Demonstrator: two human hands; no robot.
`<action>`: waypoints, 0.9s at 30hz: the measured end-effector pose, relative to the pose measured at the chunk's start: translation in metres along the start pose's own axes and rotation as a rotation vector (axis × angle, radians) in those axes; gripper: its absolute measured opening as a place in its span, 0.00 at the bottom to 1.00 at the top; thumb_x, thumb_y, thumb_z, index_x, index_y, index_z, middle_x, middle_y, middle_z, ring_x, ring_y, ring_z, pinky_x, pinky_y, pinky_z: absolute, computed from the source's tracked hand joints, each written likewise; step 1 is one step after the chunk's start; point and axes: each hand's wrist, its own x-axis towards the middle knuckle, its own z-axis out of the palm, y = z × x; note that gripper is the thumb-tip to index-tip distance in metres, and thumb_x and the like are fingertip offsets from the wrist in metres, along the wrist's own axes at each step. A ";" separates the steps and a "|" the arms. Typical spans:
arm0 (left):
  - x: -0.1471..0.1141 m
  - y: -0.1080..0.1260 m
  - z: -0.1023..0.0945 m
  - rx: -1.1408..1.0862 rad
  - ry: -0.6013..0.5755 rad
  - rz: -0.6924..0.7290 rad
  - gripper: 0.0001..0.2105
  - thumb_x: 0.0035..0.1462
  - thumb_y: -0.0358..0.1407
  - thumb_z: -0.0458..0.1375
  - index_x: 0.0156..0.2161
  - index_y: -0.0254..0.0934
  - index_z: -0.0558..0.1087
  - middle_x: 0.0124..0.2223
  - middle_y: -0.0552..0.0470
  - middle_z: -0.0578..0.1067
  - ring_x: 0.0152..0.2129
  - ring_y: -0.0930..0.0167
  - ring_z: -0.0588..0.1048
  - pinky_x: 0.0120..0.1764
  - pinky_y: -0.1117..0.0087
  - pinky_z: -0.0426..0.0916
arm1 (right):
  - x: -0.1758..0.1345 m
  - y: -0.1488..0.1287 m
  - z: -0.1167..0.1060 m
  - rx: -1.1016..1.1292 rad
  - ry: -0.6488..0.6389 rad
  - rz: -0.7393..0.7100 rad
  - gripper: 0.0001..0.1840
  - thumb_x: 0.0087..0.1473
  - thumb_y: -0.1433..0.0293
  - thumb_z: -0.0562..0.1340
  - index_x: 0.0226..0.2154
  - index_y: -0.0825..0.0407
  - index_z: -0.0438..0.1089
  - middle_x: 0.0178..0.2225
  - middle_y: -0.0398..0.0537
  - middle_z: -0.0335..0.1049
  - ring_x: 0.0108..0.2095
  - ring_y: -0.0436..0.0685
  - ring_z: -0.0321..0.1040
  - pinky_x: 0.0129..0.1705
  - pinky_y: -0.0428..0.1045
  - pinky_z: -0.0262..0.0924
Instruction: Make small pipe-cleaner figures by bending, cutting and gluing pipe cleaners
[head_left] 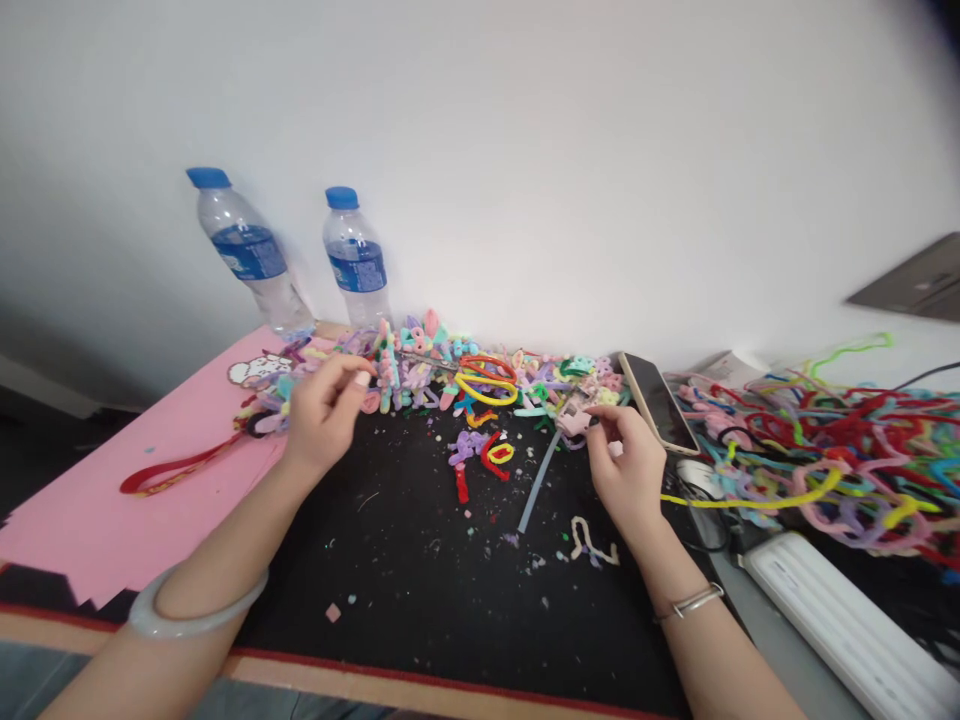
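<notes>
My left hand (328, 410) is closed in a pinch at the left end of a heap of small pastel pipe-cleaner shapes (416, 372). Whatever sits between its fingertips is too small to make out. With thumb and forefinger, my right hand (626, 465) grips a small pale pink glue gun (574, 414). A translucent glue stick (538, 482) slants from it toward me over the black mat (420, 600). Scissors with red and yellow handles (486, 380) lie on the heap. Near the middle are a purple pipe-cleaner piece (469, 446) and a bent red one (492, 458).
Two bottles with blue caps, one tilted (247, 250) and one upright (357, 262), stand by the wall. Pink sheet (172, 440) with a red strap (176, 468) lies left. To the right are a phone (660, 402), tangled pipe cleaners (832, 450) and a white power strip (847, 625).
</notes>
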 end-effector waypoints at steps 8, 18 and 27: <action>-0.008 0.013 0.023 0.184 -0.352 0.180 0.10 0.56 0.34 0.50 0.42 0.36 0.68 0.35 0.51 0.70 0.20 0.76 0.64 0.27 0.74 0.60 | 0.001 0.003 -0.002 -0.020 0.009 0.021 0.09 0.51 0.75 0.54 0.35 0.53 0.66 0.26 0.44 0.64 0.25 0.52 0.60 0.30 0.47 0.57; -0.017 0.010 0.036 0.093 -0.566 0.162 0.10 0.58 0.33 0.48 0.43 0.37 0.68 0.38 0.50 0.70 0.20 0.77 0.65 0.27 0.74 0.61 | 0.045 -0.004 0.027 -0.092 -0.188 -0.141 0.11 0.53 0.73 0.54 0.37 0.52 0.70 0.36 0.51 0.68 0.39 0.59 0.62 0.43 0.52 0.56; -0.019 0.009 0.036 0.060 -0.605 0.107 0.10 0.58 0.32 0.48 0.42 0.37 0.69 0.36 0.51 0.70 0.20 0.77 0.65 0.25 0.74 0.60 | 0.116 -0.026 0.110 -0.410 -0.451 -0.052 0.11 0.51 0.72 0.57 0.32 0.58 0.74 0.42 0.62 0.64 0.45 0.66 0.55 0.43 0.55 0.53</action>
